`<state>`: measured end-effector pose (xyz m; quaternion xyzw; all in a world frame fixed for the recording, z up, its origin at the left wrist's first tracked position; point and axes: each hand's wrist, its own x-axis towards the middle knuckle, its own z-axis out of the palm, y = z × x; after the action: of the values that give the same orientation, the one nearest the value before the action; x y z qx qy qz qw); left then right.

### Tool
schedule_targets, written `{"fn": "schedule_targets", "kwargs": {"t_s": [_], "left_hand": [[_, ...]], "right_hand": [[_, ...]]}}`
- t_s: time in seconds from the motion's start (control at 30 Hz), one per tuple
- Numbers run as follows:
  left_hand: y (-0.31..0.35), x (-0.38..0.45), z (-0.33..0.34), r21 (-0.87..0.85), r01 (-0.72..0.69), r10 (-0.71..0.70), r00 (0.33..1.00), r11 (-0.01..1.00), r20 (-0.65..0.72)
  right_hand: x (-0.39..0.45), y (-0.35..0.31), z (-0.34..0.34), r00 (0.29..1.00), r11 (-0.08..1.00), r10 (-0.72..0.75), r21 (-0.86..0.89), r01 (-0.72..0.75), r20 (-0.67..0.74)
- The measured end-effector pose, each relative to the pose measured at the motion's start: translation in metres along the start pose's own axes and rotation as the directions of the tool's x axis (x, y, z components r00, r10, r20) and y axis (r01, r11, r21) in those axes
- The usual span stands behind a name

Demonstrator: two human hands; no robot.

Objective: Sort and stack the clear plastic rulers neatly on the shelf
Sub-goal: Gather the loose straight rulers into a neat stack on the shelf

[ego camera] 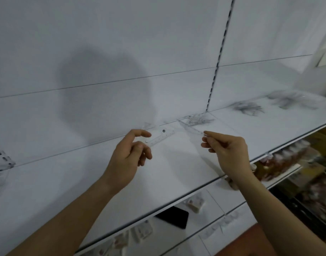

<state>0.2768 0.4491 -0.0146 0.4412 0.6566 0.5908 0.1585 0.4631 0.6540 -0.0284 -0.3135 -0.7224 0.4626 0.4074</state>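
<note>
Rulers, clear plastic: one (161, 138) pinched by left hand (129, 150), another (190, 127) by right hand (225, 145), long axes converging above shelf (177, 174)

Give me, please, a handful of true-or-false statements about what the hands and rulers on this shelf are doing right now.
1. The right hand pinches a clear ruler. True.
2. The left hand is flat on the shelf. False: it is raised, fingers loosely curled by another ruler.
3. Piles of rulers lie farther right on the shelf. True.
4. A dark flat object lies on the top shelf. False: it lies on a lower shelf.
</note>
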Motion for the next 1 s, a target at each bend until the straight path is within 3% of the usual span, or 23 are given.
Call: {"fn": "schedule_targets", "kwargs": {"t_s": [0.13, 0.3, 0.47, 0.57, 0.67, 0.83, 1.0], "left_hand": [[-0.008, 0.038, 0.055, -0.018, 0.098, -0.099, 0.993, 0.995, -0.065], [-0.022, 0.054, 0.083, 0.074, 0.054, -0.039, 0.979, 0.996, -0.198], [-0.028, 0.055, 0.08, 0.111, 0.067, -0.041, 0.974, 0.992, -0.222], [-0.034, 0.058, 0.082, 0.128, 0.14, -0.108, 0.968, 0.982, -0.227], [-0.035, 0.067, 0.084, 0.177, 0.177, -0.138, 0.967, 0.968, -0.213], [-0.021, 0.127, 0.109, 0.223, 0.06, -0.001, 0.967, 0.973, -0.255], [-0.042, 0.196, 0.155, 0.339, 0.082, -0.002, 0.973, 0.937, -0.232]], "right_hand": [[0.062, 0.033, -0.03, 0.999, 0.987, -0.03, -0.158, 0.027, -0.014], [0.13, 0.051, -0.023, 0.993, 0.928, -0.116, -0.354, 0.115, 0.018], [0.151, 0.078, -0.012, 0.967, 0.801, -0.169, -0.546, 0.246, 0.189], [0.154, 0.088, -0.012, 0.958, 0.799, -0.236, -0.529, 0.286, 0.162], [0.16, 0.091, -0.017, 0.977, 0.849, -0.192, -0.484, 0.211, 0.088], [0.163, 0.092, -0.017, 0.991, 0.891, -0.116, -0.434, 0.135, 0.069], [0.164, 0.093, -0.02, 0.995, 0.92, -0.096, -0.381, 0.096, 0.018]]}}
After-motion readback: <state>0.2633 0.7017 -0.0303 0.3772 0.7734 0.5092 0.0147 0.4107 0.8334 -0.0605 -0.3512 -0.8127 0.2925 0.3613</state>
